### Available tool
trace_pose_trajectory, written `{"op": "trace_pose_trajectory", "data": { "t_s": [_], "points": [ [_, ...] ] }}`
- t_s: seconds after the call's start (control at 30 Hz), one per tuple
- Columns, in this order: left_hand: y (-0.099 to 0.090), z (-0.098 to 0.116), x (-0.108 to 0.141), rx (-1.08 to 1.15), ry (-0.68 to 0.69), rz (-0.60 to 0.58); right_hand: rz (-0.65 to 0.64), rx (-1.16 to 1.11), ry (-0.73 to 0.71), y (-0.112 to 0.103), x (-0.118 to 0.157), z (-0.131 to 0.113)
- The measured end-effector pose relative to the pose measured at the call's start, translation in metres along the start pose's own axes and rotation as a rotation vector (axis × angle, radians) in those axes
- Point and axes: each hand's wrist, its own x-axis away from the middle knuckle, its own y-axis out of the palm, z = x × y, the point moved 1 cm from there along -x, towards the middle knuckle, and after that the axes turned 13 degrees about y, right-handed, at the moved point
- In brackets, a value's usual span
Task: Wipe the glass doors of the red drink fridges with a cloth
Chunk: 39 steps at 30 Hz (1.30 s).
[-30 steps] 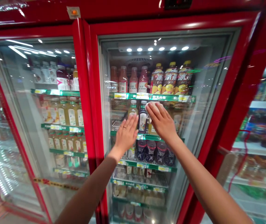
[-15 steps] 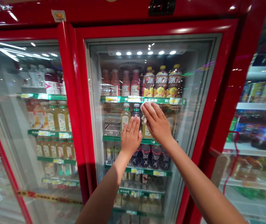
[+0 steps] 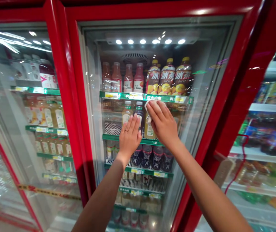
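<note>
A red-framed glass door (image 3: 210,80) of a drinks cooler stands before me. My left hand (image 3: 129,136) lies flat against the glass, palm forward, with nothing in it and a ring on one finger. To its right, my right hand (image 3: 163,124) presses a white cloth (image 3: 149,108) to the glass, just below the top shelf's green label strip. The fingers cover most of the cloth; its edge shows at their left side.
Bottles with yellow caps (image 3: 168,77) stand behind the glass on the top shelf. A second cooler door with a red frame (image 3: 58,80) is at left. A door handle (image 3: 223,172) and open shelves of drinks (image 3: 268,153) are at right.
The view has moved closer and shifted, so the door looks larger. My left hand has slid slightly left, away from my right hand, which still holds the cloth on the glass.
</note>
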Motion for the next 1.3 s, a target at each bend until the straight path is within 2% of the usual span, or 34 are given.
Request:
{"op": "trace_pose_trajectory", "data": {
  "t_s": [0.1,0.17,0.27,0.37,0.5,0.6,0.73,0.83,0.97,1.1,1.2,1.27,1.3],
  "points": [
    [0.0,-0.001,0.001,0.042,-0.015,-0.021,-0.037,0.022,-0.026,-0.007,0.017,0.012],
    [0.0,-0.002,0.002,0.058,-0.026,-0.026,-0.021,0.029,0.006,-0.011,0.022,0.023],
    [-0.001,-0.002,0.002,0.047,-0.035,-0.019,0.052,0.026,0.085,-0.013,0.013,0.032],
    [-0.002,-0.002,0.002,0.014,-0.039,-0.007,0.096,0.017,0.097,-0.008,0.003,0.024],
    [-0.003,-0.003,0.002,0.025,-0.049,-0.015,0.017,0.012,0.007,-0.006,0.013,0.018],
    [-0.002,-0.003,0.002,0.009,-0.042,0.004,-0.016,0.022,-0.013,-0.01,0.03,0.031],
    [-0.002,-0.002,0.004,-0.013,-0.031,0.022,0.076,0.049,0.119,-0.017,0.025,0.047],
    [-0.001,-0.001,0.004,-0.011,-0.029,0.028,0.116,0.054,0.176,-0.017,0.008,0.041],
    [0.0,-0.001,0.006,0.027,-0.033,0.022,0.056,0.062,0.121,-0.013,0.006,0.026],
    [0.001,0.001,0.006,0.068,-0.035,0.01,-0.02,0.06,0.067,-0.017,0.029,0.035],
    [0.001,0.001,0.006,0.084,-0.03,0.003,0.087,0.058,0.167,-0.023,0.031,0.054],
    [0.0,0.002,0.005,0.096,-0.022,0.013,0.17,0.068,0.22,-0.025,0.022,0.062],
    [0.0,0.002,0.005,0.096,-0.018,0.025,0.173,0.073,0.222,-0.024,0.016,0.063]
  ]
}}
